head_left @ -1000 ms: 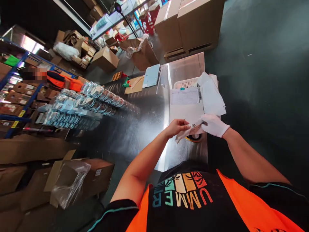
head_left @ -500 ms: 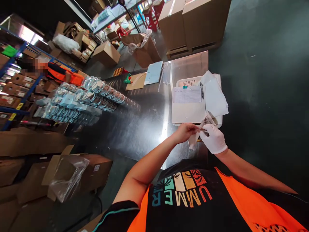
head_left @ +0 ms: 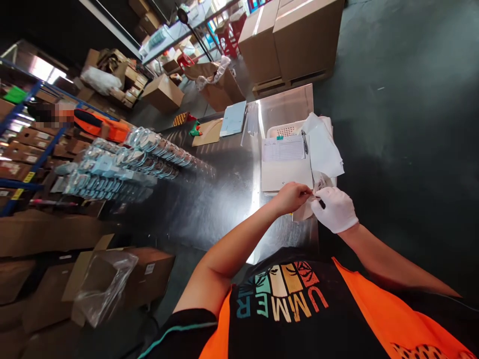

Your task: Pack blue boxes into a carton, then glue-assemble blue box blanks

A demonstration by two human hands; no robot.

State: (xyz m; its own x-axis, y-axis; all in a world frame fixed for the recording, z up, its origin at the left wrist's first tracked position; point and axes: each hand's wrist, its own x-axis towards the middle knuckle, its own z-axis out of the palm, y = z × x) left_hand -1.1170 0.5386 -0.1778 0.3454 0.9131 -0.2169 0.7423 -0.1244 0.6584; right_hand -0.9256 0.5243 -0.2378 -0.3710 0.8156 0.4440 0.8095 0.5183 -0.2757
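The bare left hand (head_left: pixel 294 197) and gloved right hand (head_left: pixel 336 209) pinch one printed paper slip (head_left: pixel 302 212) between their fingertips; it looks flimsy, so uneven pulling could tear it, and glove fabric may dull the grip. Just beyond the hands lie one lined form (head_left: pixel 284 150), one binder clip (head_left: pixel 280 137), one pen (head_left: pixel 306 144) and one basket (head_left: pixel 274 131). Loose white sheets (head_left: pixel 325 148), too overlapped to count, could slide if the right wrist brushes them. Farthest ahead: two large cartons (head_left: pixel 307 42).
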